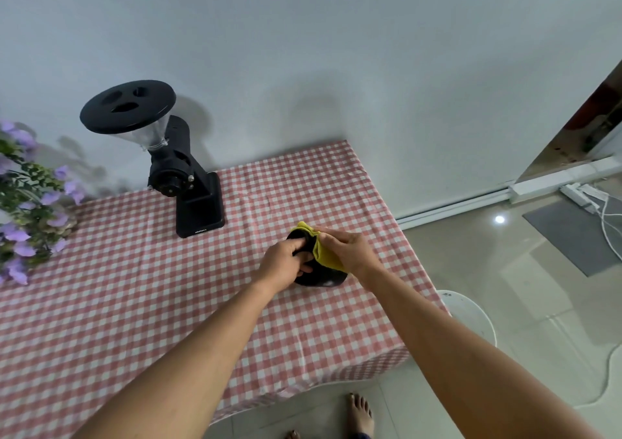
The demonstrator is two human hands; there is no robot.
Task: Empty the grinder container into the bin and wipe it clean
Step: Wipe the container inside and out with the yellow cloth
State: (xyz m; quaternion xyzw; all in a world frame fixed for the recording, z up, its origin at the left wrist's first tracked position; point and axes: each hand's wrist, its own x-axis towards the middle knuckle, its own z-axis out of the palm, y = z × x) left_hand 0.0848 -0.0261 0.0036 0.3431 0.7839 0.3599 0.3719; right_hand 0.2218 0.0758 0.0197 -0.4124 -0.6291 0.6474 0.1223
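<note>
Both hands out over the tabletop (134, 304), red-white check cloth on it. Left hand (284, 263) wrapped round the black grinder container (319, 277), fingers curled over its near rim, thumb side on top, so that hand's closed on the container. Container sits low over the cloth, right-centre of the tabletop; can't tell if its base touches the cloth or is lifted a bit. Right hand (350, 250) pinching a yellow cloth (321, 251), pressed against the container's top/mouth, cloth bunched between fingers and the black rim. Black grinder (183, 182) stands upright at the back, w/ clear hopper and flat black lid, well apart from the hands. Purple flowers (23, 203) at far left edge. White bin (471, 314) on the floor just beside the tabletop's right corner. Bare foot (360, 415) visible below, on tile.
</note>
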